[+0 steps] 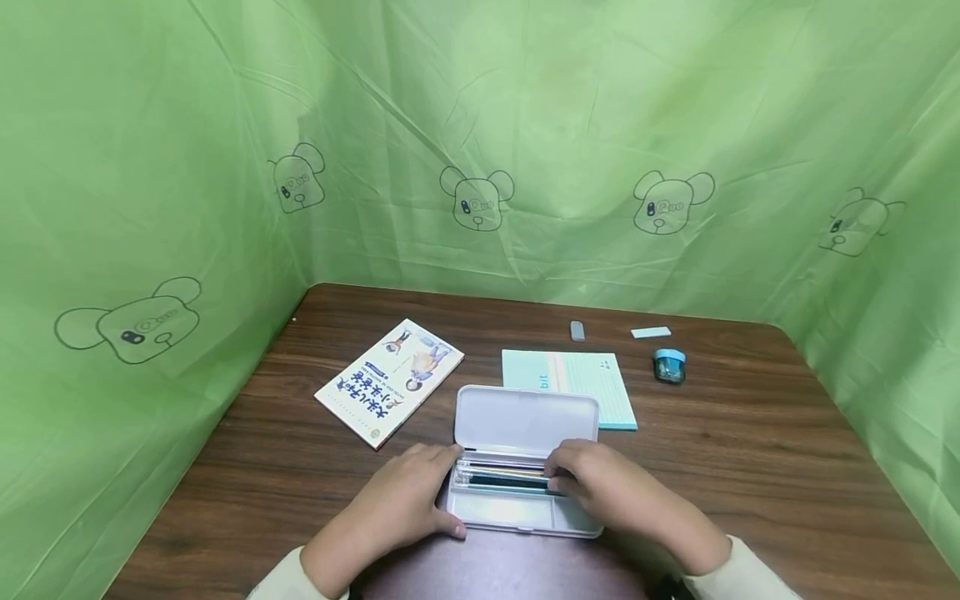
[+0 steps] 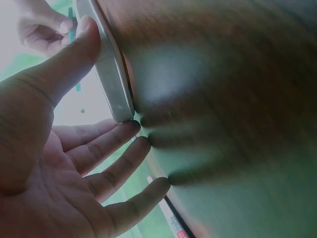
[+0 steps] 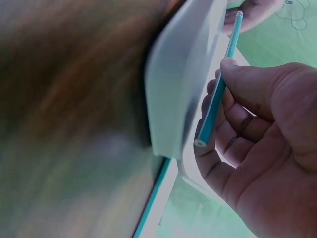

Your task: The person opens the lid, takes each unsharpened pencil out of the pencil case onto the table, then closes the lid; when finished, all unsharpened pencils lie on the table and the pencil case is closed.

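A white pencil case (image 1: 501, 507) lies with its lid (image 1: 525, 421) raised, and several pencils (image 1: 495, 469) are inside. My left hand (image 1: 408, 496) rests at the case's left end, thumb by the front corner, other fingers spread along the side. The left wrist view shows those fingers fairly straight, tips down at the table. Over the right part of the case, my right hand (image 1: 603, 483) pinches a teal pencil (image 3: 214, 106) between thumb and fingers. The pencil slants across the fingers in the right wrist view, its flat, unsharpened end toward the camera.
Behind the lid lies a light-green notebook (image 1: 600, 392). A picture book (image 1: 390, 383) is at the left. Farther back are a grey eraser-like piece (image 1: 577, 331), a pale strip (image 1: 650, 332) and a blue-lidded jar-like item (image 1: 670, 367). Green curtains (image 1: 480, 275) surround the wooden table (image 1: 742, 433).
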